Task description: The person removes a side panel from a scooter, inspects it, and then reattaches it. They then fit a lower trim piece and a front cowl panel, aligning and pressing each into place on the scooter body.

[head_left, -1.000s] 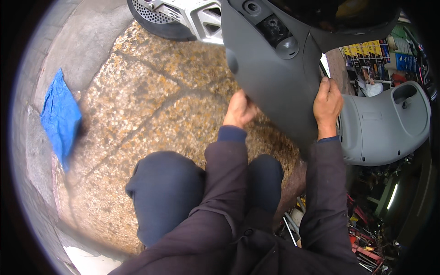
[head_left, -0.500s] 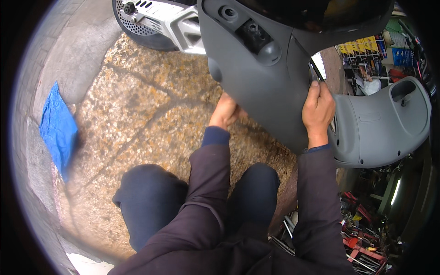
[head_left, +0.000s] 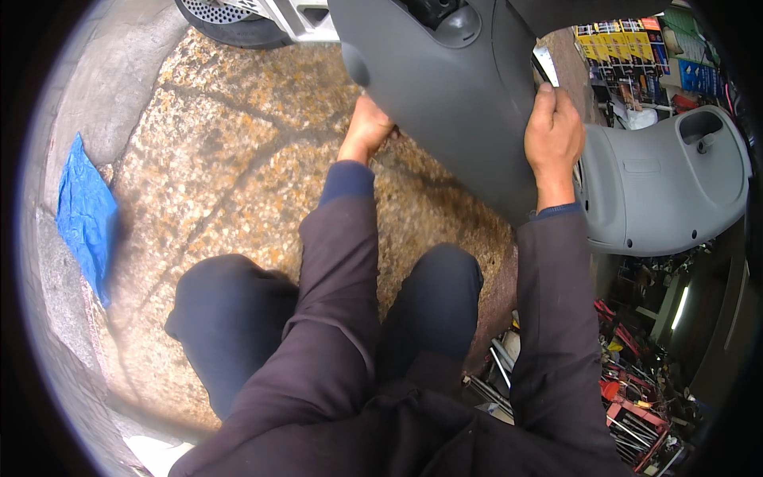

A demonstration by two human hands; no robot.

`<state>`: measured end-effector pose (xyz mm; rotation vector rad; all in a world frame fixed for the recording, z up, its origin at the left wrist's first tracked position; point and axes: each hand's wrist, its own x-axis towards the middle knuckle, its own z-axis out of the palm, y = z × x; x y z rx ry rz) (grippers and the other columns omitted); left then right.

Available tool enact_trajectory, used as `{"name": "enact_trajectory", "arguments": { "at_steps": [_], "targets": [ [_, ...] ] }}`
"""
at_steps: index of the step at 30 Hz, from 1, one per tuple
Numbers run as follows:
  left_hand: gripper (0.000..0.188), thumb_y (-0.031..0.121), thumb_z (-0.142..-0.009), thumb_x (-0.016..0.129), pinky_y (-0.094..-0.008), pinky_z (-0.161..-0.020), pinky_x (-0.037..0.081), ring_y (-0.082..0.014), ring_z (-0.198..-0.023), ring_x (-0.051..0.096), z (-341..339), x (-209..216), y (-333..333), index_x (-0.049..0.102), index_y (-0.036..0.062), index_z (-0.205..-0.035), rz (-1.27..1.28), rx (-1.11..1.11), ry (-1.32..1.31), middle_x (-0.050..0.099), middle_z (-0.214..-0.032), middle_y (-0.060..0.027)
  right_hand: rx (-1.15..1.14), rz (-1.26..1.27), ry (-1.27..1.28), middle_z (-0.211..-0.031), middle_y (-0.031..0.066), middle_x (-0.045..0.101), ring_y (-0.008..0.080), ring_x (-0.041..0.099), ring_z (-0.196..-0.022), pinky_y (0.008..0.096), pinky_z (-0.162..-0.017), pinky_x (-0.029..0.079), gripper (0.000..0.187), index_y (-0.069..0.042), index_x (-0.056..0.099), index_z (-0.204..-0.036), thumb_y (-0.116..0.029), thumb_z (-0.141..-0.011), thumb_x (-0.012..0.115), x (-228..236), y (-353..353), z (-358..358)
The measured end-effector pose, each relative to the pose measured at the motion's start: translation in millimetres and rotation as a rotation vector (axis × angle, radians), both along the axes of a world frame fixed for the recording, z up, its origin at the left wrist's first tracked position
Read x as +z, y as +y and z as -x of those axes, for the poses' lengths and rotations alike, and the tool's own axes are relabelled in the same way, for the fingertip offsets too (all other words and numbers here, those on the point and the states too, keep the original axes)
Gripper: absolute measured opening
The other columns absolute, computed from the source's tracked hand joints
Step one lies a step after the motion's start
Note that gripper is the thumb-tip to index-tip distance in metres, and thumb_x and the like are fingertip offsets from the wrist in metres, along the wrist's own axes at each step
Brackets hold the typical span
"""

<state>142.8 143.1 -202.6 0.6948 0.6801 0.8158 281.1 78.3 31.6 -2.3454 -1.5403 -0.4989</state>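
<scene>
Speckled floor spreads left of the grey panel; a grey cover crowds its right side. Below and right of the panel, metal tools lie jumbled. The hands are apart: the right hand clamps the panel's right edge; the left hand meets its left edge, grasp unclear.

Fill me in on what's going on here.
The person's right hand grips the right edge of a large, dark-grey moulded plastic panel. The left hand is at the panel's left edge, its fingers partly hidden. To the right is a lighter grey, curved plastic body part; at far left lies a crumpled blue sheet.
</scene>
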Motion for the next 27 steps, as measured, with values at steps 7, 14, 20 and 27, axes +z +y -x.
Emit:
{"name": "enact_trajectory", "arguments": {
  "at_steps": [7,14,20,27],
  "targets": [
    [0.022,0.015,-0.093,0.07,-0.0273,-0.053,0.052,-0.014,-0.058,0.064,-2,7,-11,0.065,-0.0052,-0.1,-0.012,0.157,0.072,0.072,-0.081,-0.0125,-0.015,-0.011,0.023,-0.086,0.027,0.069,0.0503,0.064,-0.084,0.0563,-0.075,0.05,0.044,-0.002,0.069,-0.088,-0.04,-0.097,0.05,0,0,-1],
    [0.023,0.023,-0.105,0.047,-0.0384,-0.081,0.06,-0.0223,-0.093,0.067,-26,39,-60,0.059,0.003,-0.107,0.631,0.416,-0.444,0.066,-0.105,-0.0097,-0.009,-0.015,0.016,-0.086,0.0257,0.07,0.0504,0.064,-0.085,0.0568,-0.076,0.05,0.042,-0.004,0.07,-0.089,-0.041,-0.097,0.05,-3,-1,-4],
    [0.036,0.035,-0.107,0.036,-0.0444,-0.1,0.048,-0.0243,-0.11,0.058,-33,73,-69,0.055,0.006,-0.117,0.643,0.61,-0.576,0.06,-0.119,-0.0114,-0.021,-0.011,0.002,-0.085,0.0251,0.07,0.0502,0.064,-0.084,0.0568,-0.075,0.05,0.043,-0.005,0.068,-0.087,-0.042,-0.097,0.05,-4,-1,-4],
    [0.035,0.032,-0.107,0.037,-0.0404,-0.101,0.048,-0.0242,-0.113,0.058,-32,87,-64,0.057,0.0044,-0.118,0.543,0.582,-0.725,0.062,-0.122,-0.0099,-0.022,-0.03,-0.008,-0.084,0.0252,0.069,0.05,0.064,-0.082,0.0562,-0.074,0.05,0.043,-0.005,0.068,-0.087,-0.04,-0.098,0.047,-4,1,-1]
  ]
}}
